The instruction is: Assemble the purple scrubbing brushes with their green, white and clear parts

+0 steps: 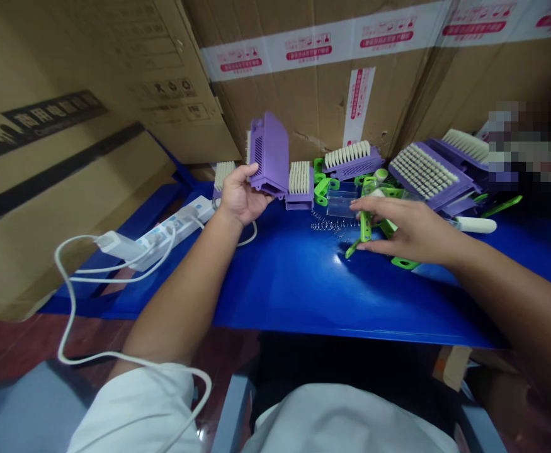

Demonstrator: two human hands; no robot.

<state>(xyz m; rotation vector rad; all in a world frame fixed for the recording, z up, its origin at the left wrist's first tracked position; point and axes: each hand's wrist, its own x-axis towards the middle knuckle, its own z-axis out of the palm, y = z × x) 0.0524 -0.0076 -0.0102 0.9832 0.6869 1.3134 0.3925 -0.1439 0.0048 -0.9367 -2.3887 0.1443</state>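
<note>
My left hand grips a purple brush head by its lower end, holding it up above the table with its slotted side showing. Its pale bristles face left and are mostly hidden. Over the green plastic parts, my right hand has thumb and fingers closed on a small green plastic piece. Left of those fingers lie several thin metal springs and a clear plastic piece. More green parts sit between the two hands, and another green piece lies under my right hand.
Purple brush heads with pale bristles are piled at the right rear; others stand along the back. A white-handled tool lies right. A white power strip with cables occupies the left. Cardboard boxes wall off the blue table's back.
</note>
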